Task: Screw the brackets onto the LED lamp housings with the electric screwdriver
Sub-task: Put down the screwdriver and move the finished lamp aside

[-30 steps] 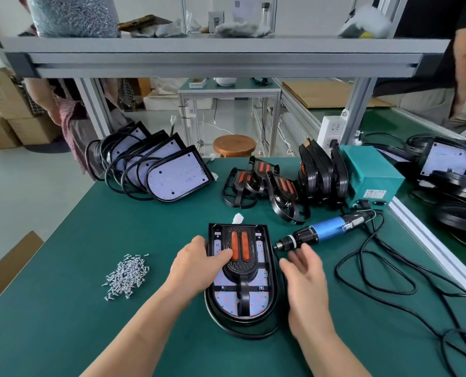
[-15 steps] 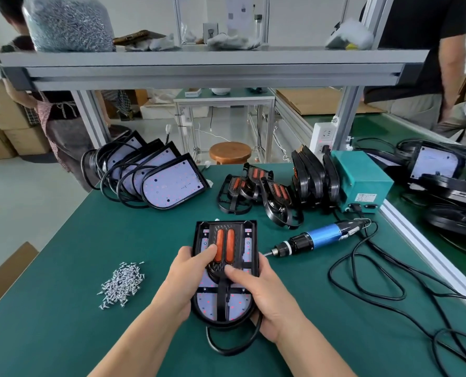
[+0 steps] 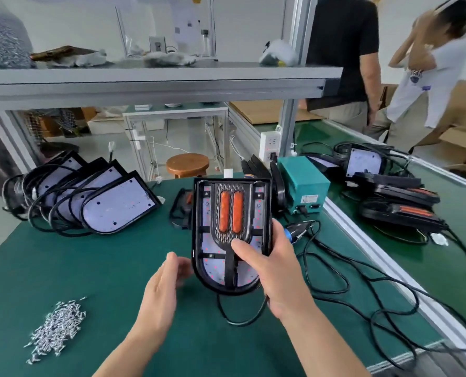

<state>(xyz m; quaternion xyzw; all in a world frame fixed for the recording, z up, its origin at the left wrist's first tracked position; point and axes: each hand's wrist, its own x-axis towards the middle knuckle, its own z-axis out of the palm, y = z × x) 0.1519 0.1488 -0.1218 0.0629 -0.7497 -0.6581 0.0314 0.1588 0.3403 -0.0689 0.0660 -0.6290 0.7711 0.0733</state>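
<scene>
Black lamp housing with its bracket is gripped above the bench by the right hand, thumb laid on the bracket. The left hand is held open just beside its left edge.

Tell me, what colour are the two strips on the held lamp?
Orange: both strips on the lamp, seen best in the head view.

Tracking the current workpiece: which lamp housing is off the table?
The housing gripped upright in the right hand, an orange-strip bracket on its face. The other housings rest overlapped on the mat at left, faces bare.
</scene>
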